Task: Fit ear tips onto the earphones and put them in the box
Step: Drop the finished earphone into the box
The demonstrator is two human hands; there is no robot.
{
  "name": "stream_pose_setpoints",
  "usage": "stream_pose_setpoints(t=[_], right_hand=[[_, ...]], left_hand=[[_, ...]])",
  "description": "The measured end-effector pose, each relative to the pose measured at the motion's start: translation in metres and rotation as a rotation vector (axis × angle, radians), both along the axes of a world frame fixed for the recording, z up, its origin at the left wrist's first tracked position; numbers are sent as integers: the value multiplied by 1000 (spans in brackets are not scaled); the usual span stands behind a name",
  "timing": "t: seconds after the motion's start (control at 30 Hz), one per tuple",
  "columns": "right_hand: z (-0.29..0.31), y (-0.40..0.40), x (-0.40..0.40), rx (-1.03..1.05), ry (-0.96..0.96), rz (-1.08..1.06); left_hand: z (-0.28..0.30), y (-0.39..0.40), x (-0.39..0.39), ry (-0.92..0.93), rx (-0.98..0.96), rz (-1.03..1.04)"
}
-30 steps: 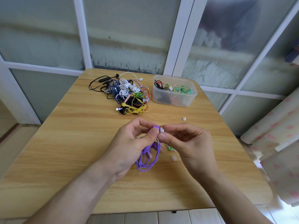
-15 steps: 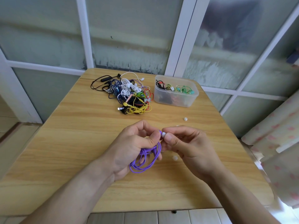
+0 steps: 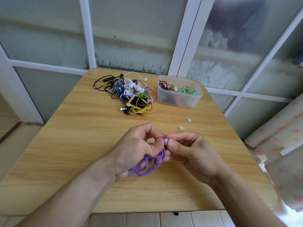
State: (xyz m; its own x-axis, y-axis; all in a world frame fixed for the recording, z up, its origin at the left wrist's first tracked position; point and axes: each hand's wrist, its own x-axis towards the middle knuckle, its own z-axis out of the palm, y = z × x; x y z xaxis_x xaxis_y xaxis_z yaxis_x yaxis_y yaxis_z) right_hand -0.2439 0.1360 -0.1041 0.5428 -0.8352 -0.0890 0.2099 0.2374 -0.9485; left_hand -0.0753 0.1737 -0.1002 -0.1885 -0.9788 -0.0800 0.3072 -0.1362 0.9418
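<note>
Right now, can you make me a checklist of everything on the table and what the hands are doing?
Surface: wooden table.
Job's things: purple earphones held in left hand; white ear tip pinched by right hand against the earbud; plastic box holding earphones.
Clutter: two loose ear tips on the table.
Grippers: both hands gripping.
Cables: tangled earphone pile beside the box.
Surroundings: frosted windows, curtain.
</note>
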Motion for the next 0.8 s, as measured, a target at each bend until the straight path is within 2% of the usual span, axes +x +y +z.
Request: stream_pose_setpoints(t=[0.1,0.3,0.43,0.8], right_hand=[[2,0,-1,69,-21,16],[-2,2,3,366,-137,86],[-7,2,7,515,-242,87],[2,3,6,614,-302,82]], left_hand=[[0,0,0,-26,-59,14],[-4,-4,1,-241,-335,87],[-8,-5,0,-209,-396,117],[-6,-6,7,-236,-461,94]])
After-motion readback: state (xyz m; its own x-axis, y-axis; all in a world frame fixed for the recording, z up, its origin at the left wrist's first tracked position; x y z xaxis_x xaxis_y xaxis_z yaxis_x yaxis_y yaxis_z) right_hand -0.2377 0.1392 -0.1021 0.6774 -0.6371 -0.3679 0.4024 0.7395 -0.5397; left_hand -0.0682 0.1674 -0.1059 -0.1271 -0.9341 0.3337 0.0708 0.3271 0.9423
